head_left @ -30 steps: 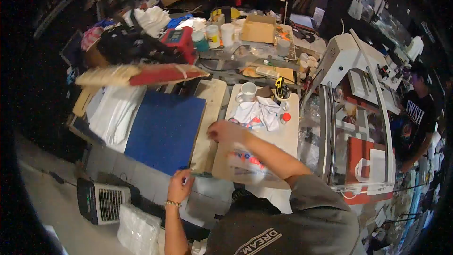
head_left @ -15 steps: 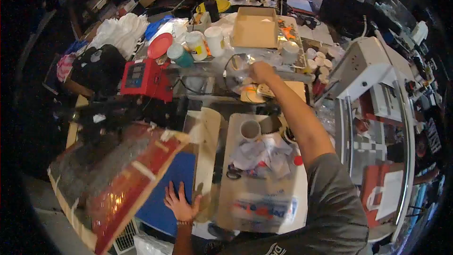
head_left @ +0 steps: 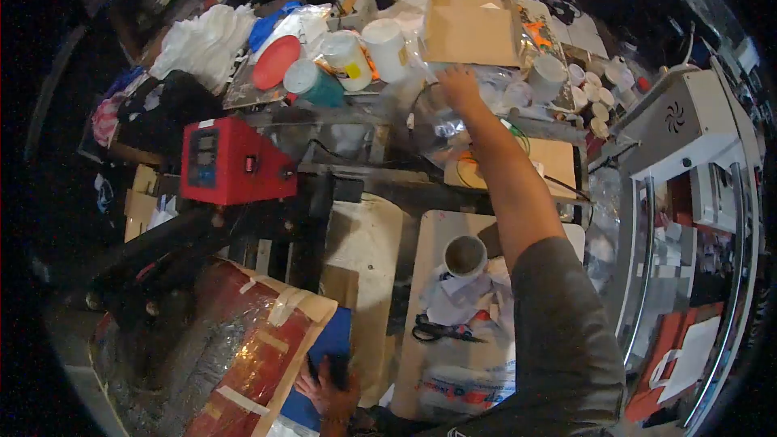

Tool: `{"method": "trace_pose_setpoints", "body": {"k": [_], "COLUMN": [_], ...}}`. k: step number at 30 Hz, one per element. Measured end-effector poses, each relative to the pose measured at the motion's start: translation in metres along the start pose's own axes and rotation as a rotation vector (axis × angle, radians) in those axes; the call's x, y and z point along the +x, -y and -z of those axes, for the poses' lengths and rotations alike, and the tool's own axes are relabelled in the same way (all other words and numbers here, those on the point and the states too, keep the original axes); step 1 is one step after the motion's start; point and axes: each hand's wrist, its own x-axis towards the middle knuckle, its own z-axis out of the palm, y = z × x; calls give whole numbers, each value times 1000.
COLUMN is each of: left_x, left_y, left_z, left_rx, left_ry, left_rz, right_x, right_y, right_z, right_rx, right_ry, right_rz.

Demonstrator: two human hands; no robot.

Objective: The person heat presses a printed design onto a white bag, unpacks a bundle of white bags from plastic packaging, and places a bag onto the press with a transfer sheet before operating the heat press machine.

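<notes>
My left hand [head_left: 325, 392] lies with fingers spread at the edge of the blue board [head_left: 330, 348], beside the red taped screen frame [head_left: 259, 356], which covers part of the board. My right hand [head_left: 460, 87] reaches far forward over clear plastic [head_left: 441, 125], at the edge of the back table below the cardboard box. Its fingers look bent, and what they hold, if anything, is too blurred to make out. A grey mug [head_left: 465, 256] and black scissors [head_left: 445, 330] rest on the pale board below my right arm.
A red control box [head_left: 231, 163] stands at the left. White tubs [head_left: 346, 59] and a cardboard box [head_left: 472, 24] sit at the back. On the right is a white machine with metal rails [head_left: 676, 125]. White cloth [head_left: 202, 48] is piled at the back left.
The red frame has swung down over the blue board. My left hand has moved onto the board, and my right hand has reached forward to the plastic. The view has shifted.
</notes>
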Motion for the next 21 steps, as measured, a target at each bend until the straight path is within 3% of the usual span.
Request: {"method": "trace_pose_setpoints", "body": {"k": [5, 7, 10, 14, 17, 20, 21], "left_x": [-7, -2, -1, 10, 28, 94, 118], "left_y": [3, 2, -3, -18, -59, -153, -173], "left_z": [-4, 2, 10, 17, 31, 47, 43], "left_rx": [-18, -32, -41, -110, -464, -837, -861], "left_ry": [-11, -27, -10, -127, -4, 258, 318], "left_rz": [-7, -27, -25, -59, -179, -322, -496], "right_x": [-12, -16, -45, -59, -61, -55, -52], "right_y": [-24, -40, -52, -59, -48, -47, -49], "right_z": [18, 35, 40, 26, 12, -2, -11], "right_rx": [-131, -22, 166, 114, 74, 16, 2], "right_ry": [-74, 216, 278, 73, 87, 13, -66], "right_rz": [97, 124, 135, 192, 74, 51, 65]}}
